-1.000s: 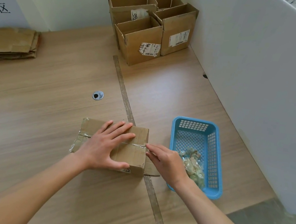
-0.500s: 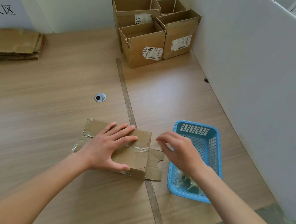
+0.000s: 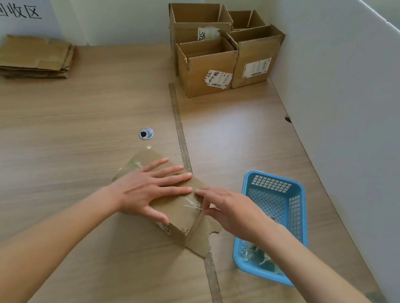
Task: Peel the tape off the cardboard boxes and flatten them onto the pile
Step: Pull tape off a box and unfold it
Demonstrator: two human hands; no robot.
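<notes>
wall sign (image 3: 14, 11) — "回收区"; box labels illegible

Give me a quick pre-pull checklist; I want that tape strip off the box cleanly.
1. Box held down: ok, left hand lies flat on the taped cardboard box.
2. Tape gripped: ok, right hand pinches the clear tape strip at the box's right edge.
3. Bin within reach: ok, blue basket sits just right of the box, tape scraps inside.
4. Tape on the box's underside: cannot tell.
5. Flattened cardboard pile ready: ok, far left on the table.
</notes>
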